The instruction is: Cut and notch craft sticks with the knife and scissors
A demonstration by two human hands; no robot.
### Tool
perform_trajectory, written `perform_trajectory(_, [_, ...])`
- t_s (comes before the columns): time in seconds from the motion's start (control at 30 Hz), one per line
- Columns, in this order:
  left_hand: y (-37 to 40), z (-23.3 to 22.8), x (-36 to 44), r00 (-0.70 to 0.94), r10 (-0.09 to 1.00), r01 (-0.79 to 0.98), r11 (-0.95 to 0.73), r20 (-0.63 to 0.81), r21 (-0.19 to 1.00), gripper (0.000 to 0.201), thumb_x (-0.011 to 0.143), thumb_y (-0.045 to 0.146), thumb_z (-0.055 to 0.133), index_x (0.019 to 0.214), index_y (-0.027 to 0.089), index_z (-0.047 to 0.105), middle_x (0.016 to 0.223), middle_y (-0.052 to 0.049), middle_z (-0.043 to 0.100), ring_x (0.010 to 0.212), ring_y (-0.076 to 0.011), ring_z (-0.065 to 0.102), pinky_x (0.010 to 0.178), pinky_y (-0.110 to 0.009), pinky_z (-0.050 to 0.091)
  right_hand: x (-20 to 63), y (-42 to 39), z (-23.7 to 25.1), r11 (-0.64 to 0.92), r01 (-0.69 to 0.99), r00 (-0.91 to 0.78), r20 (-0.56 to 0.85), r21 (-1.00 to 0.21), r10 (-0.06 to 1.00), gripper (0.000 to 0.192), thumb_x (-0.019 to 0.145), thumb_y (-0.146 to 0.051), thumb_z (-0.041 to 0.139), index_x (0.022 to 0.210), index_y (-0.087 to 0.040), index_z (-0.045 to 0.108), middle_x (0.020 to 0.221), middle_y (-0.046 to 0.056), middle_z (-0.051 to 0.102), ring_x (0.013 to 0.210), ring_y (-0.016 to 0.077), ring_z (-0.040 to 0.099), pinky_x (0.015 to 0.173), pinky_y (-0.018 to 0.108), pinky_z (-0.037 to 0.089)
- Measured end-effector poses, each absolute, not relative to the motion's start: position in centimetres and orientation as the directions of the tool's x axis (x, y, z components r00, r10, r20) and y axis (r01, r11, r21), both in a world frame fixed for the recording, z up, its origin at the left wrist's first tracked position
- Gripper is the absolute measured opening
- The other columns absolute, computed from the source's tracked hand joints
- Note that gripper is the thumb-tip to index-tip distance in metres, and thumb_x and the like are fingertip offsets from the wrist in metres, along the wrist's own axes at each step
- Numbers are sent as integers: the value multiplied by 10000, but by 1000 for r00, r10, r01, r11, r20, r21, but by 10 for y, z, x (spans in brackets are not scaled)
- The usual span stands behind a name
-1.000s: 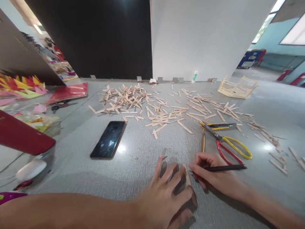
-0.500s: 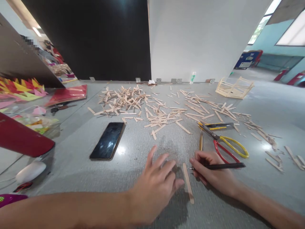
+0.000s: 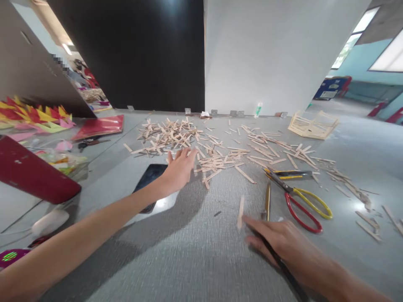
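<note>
My left hand (image 3: 179, 170) reaches over the near edge of a pile of popsicle sticks (image 3: 168, 134), with its fingers apart and nothing visible in them. Its forearm crosses above a black phone (image 3: 145, 180), hiding part of it. My right hand (image 3: 283, 243) is blurred and has a dark pen (image 3: 288, 274) tucked in its grip, pointing back toward the wrist. Its fingertips are at the lower end of a single popsicle stick (image 3: 241, 209), also blurred. Beyond this hand lie a gold-coloured craft knife or pen (image 3: 268, 201) and scissors (image 3: 304, 205) with red and yellow handles.
A yellow-and-black cutter (image 3: 291, 174) lies behind the scissors. A stick frame (image 3: 313, 125) stands at the back right, near a small glue bottle (image 3: 258, 110). On the left are a red cylinder (image 3: 37, 172), a white mouse (image 3: 50, 221) and folded coloured paper (image 3: 34, 115). Upright panels (image 3: 252, 54) bound the back.
My left hand has moved away from the single stick, forward and left to the pile. My right hand has shifted nearer, its pen swung backward, and the single stick has moved slightly away from me.
</note>
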State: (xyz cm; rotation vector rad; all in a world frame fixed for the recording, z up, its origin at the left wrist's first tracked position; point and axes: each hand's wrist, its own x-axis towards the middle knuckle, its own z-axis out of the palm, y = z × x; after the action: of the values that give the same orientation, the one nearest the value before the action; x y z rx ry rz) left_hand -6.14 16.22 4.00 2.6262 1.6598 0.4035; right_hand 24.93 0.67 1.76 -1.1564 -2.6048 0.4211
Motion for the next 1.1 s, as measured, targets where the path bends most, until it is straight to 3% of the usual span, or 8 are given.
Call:
perform_trajectory(0.07, [172, 37, -67, 401, 900, 892, -426, 170, 154, 338, 1019, 309, 664, 1331, 185, 628, 1426, -127, 590, 1267, -317, 599, 1057, -562, 507, 250, 6, 17, 607, 747, -589, 153, -272, 793, 490, 1140, -417, 325, 1449, -96, 528, 900, 97, 774, 707, 272, 761, 600, 357, 491])
perform_trajectory(0.17, [180, 31, -69, 429, 898, 878, -441, 100, 186, 336, 1017, 340, 676, 1308, 175, 642, 1353, -114, 639, 1168, -283, 659, 982, -506, 567, 250, 5, 17, 619, 756, -595, 172, -214, 785, 472, 1141, -436, 299, 1377, -147, 587, 904, 71, 783, 722, 262, 780, 606, 359, 544])
perform_trajectory(0.53, [176, 46, -68, 363, 931, 847, -343, 30, 406, 309, 1026, 342, 666, 1280, 167, 648, 1269, -103, 672, 1057, -247, 695, 901, -450, 604, 248, 6, 16, 610, 753, -593, 148, -247, 791, 447, 1142, -414, 304, 1297, -169, 644, 894, 66, 775, 707, 258, 775, 602, 380, 560])
perform_trajectory(0.8, [152, 83, -55, 330, 935, 700, -337, 134, 629, 146, 1033, 259, 570, 944, 165, 637, 900, -64, 777, 824, -192, 756, 758, -311, 595, 250, 9, 13, 593, 753, -584, 126, -286, 802, 414, 1139, -382, 338, 1321, -159, 637, 918, 78, 780, 752, 252, 782, 642, 365, 562])
perform_trajectory(0.93, [141, 86, -49, 339, 920, 692, -386, 196, 611, 130, 1025, 244, 557, 1045, 163, 657, 952, -62, 789, 897, -224, 758, 842, -356, 581, 250, 9, 14, 586, 755, -581, 115, -294, 806, 376, 1132, -350, 372, 1330, -164, 632, 935, 78, 778, 774, 252, 783, 667, 368, 567])
perform_trajectory(1.03, [137, 78, -46, 390, 894, 715, -444, 218, 540, 189, 1061, 238, 533, 1094, 142, 692, 1061, -73, 767, 1070, -263, 717, 1001, -456, 531, 250, 8, 14, 587, 755, -579, 124, -292, 806, 379, 1133, -344, 363, 1315, -158, 639, 922, 84, 777, 758, 252, 782, 652, 365, 561])
perform_trajectory(1.1, [136, 69, -42, 462, 867, 718, -490, 189, 494, 178, 1057, 274, 592, 1071, 138, 706, 1095, -72, 741, 1101, -260, 695, 1014, -492, 530, 251, 8, 14, 591, 752, -581, 129, -291, 804, 385, 1135, -353, 360, 1306, -157, 645, 915, 86, 777, 751, 250, 781, 644, 361, 557])
